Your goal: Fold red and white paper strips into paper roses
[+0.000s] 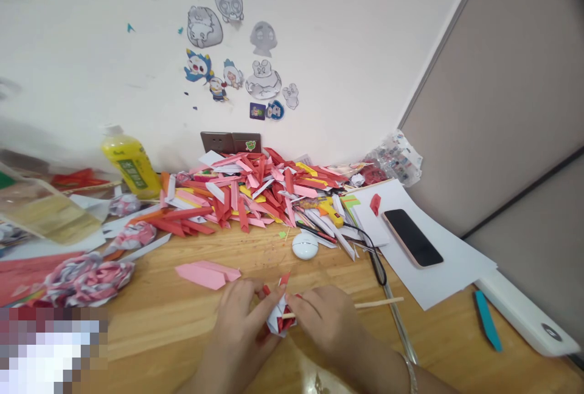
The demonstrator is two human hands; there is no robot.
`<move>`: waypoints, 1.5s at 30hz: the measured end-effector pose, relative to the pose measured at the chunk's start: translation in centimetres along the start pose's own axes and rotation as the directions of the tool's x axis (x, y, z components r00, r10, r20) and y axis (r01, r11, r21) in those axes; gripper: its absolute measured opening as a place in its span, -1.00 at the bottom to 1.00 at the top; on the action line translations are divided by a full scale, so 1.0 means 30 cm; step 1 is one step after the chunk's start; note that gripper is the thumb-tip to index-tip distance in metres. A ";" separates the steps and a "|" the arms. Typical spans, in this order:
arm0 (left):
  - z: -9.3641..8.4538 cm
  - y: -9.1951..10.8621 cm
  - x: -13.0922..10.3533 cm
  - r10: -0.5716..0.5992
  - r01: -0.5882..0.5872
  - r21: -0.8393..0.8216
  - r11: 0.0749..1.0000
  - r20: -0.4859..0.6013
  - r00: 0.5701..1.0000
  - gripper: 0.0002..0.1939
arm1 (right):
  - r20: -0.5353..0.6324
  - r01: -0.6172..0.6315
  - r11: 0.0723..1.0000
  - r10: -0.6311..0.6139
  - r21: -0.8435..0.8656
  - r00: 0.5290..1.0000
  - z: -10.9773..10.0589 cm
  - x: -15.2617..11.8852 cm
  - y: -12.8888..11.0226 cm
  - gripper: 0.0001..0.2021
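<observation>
Between my two hands is a small folded paper piece (276, 318), white with red parts. My left hand (243, 315) grips it from the left, fingers bent around its edge. My right hand (327, 320) holds a thin wooden stick (379, 303), whose blunt tip lies against the red inside of the paper. The stick's other end sticks out to the right past my knuckles. My right fingertips also touch the paper's upper edge, and they hide part of it. A flat folded pink paper (207, 275) lies just beyond my left hand.
Folded red, pink, white and yellow paper strips (246, 190) heap along the wall. Nearby are a yellow-labelled bottle (132, 163), a yellow glue gun (331, 210), a white rounded case (305, 246), a phone (413, 238) on white sheets (438, 284), and a teal strip (487, 321).
</observation>
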State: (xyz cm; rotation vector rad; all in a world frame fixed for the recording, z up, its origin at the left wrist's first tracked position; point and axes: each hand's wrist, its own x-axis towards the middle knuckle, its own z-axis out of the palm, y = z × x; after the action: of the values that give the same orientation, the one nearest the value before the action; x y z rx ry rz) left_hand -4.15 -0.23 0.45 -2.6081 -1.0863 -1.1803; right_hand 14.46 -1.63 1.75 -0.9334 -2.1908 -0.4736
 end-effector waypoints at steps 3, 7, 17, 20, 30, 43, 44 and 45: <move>0.001 0.000 0.002 -0.004 0.004 -0.001 1.000 0.009 1.000 -0.62 | 0.025 -0.017 0.999 0.015 0.042 1.000 -0.007 0.011 0.005 -0.79; 0.002 0.002 0.000 -0.023 0.023 -0.001 1.000 0.031 0.999 -0.64 | 0.032 -0.052 0.998 0.050 0.045 0.998 -0.019 0.024 0.005 -0.81; 0.003 0.004 -0.001 -0.012 0.012 0.000 1.000 0.040 0.999 -0.64 | 0.021 -0.065 0.995 0.063 0.078 0.998 -0.023 0.022 -0.004 -0.67; -0.001 0.004 -0.001 -0.005 0.005 -0.003 1.000 0.049 0.999 -0.61 | 0.029 -0.091 0.989 0.088 0.116 0.996 -0.032 0.026 -0.008 -0.66; 0.004 -0.001 -0.004 0.003 -0.003 0.001 1.000 0.058 0.998 -0.59 | 0.005 -0.132 0.977 0.133 0.166 0.991 -0.016 0.018 -0.011 -0.61; -0.007 0.012 0.007 -0.036 0.036 -0.007 0.999 0.038 0.999 -0.66 | 0.126 -0.233 0.889 0.198 0.393 0.972 -0.034 0.026 0.029 -0.77; -0.006 0.011 0.005 -0.025 0.025 -0.004 1.000 0.035 0.999 -0.61 | 0.113 -0.222 0.889 0.192 0.401 0.975 -0.032 0.022 0.029 -0.79; -0.005 0.010 0.004 -0.015 0.015 -0.002 1.000 0.031 0.999 -0.58 | 0.104 -0.210 0.887 0.184 0.411 0.977 -0.029 0.019 0.027 -0.81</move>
State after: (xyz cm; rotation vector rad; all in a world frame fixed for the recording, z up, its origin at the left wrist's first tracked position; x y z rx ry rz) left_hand -4.00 -0.45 0.70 -2.6330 -1.1130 -1.1483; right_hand 15.18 -1.29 2.81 -0.9227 -2.1022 0.1277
